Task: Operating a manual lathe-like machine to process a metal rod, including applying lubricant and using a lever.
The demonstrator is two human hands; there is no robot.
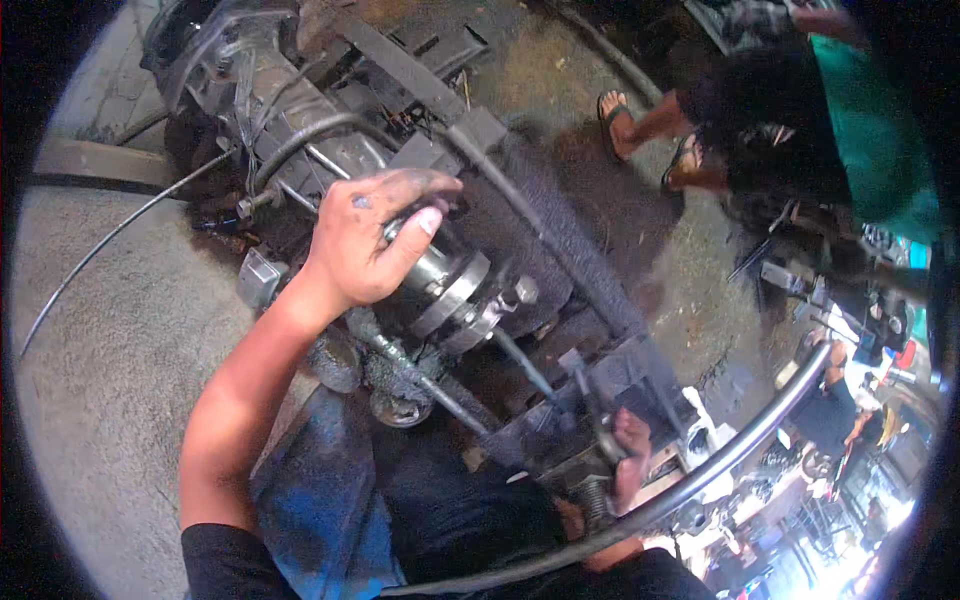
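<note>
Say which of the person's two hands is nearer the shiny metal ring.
The left hand: greasy-fingered, thumb extended, just up and left of the shiny metal ring. The right hand is farther off, blurred, at lower right.

On my feed, the stained floor (690, 300) spreads to the far right, a person's sandaled feet (618, 130) standing on it. At left I see rough grey concrete (130, 350) with a thin curved cable (197, 171) crossing over it; I can't tell whether they touch. Between, a dark metal frame (550, 240) bears a shiny steel cylinder (452, 298).
</note>
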